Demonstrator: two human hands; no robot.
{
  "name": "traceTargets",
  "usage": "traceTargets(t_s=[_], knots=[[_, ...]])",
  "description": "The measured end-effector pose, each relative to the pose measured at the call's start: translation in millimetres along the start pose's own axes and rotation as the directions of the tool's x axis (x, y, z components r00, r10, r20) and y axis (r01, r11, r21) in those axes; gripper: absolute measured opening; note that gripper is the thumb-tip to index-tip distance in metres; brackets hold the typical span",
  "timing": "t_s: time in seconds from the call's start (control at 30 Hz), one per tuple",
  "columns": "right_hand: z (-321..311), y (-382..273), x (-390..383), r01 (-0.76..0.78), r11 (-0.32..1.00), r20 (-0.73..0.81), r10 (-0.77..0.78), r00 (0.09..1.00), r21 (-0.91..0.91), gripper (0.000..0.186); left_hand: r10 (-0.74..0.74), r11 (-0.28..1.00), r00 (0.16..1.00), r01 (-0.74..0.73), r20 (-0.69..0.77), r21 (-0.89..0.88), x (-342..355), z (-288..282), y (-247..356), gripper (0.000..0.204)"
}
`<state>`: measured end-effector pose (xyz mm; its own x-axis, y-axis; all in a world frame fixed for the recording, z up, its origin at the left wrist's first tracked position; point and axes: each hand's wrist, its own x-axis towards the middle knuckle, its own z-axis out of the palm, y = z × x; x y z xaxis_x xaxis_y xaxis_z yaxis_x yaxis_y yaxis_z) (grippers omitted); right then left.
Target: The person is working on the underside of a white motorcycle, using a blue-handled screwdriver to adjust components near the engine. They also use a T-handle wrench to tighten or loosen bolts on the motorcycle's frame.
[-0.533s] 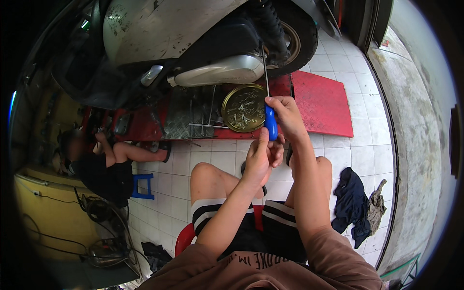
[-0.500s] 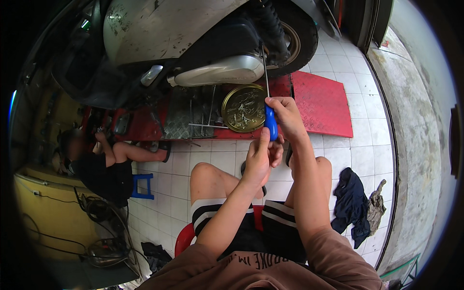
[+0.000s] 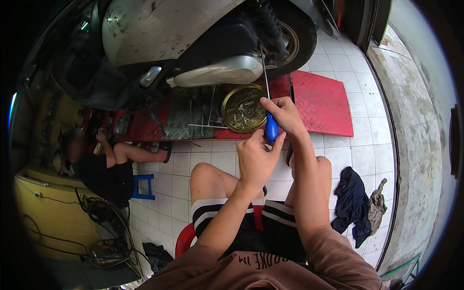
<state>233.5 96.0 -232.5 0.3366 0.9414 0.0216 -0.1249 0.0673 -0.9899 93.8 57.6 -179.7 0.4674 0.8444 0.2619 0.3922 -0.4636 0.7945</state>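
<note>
A screwdriver with a blue handle and long metal shaft points away from me, its tip close to the rear end of the scooter's silver engine cover. Around the shaft and the front of the handle, my right hand is closed. The fingers of my left hand pinch the handle's near end from the left and below. Just left of the screwdriver, a round gold tin holds many small screws and metal bits.
The scooter with its rear wheel stands on a red platform with a ramp. Metal rods lie beside the tin. At left, a person sits near a blue stool. Dark cloths lie on the tiles at right.
My left hand has turned over around the handle's end, its back now facing up. My right thumb has shifted slightly left across the shaft. The screwdriver stays nearly in place.
</note>
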Motion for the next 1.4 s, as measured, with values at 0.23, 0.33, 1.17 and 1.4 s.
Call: traceTargets(t_s=[0.23,0.33,1.17,1.4], knots=[[-1,-7,-2,-0.067,0.764,0.192,-0.076,0.978,0.641,0.046,-0.12,0.248,0.649,0.752,0.751,-0.61,5,0,-15,0.053],[-5,-8,0,-0.154,0.567,0.289,-0.156,0.944,0.809,0.048,0.085,0.054,0.636,0.766,0.767,-0.64,0,12,-16,0.052],[84,-13,-97,0.067,0.952,0.248,0.009,0.969,-0.299,0.035,-0.338,0.694,0.676,0.649,0.655,-0.311,-65,-89,-54,0.023],[96,-52,-110,0.248,0.676,0.417,0.096,0.904,-0.694,0.029,-0.23,0.62,0.563,0.713,0.794,-0.326,-70,-88,-78,0.027]])
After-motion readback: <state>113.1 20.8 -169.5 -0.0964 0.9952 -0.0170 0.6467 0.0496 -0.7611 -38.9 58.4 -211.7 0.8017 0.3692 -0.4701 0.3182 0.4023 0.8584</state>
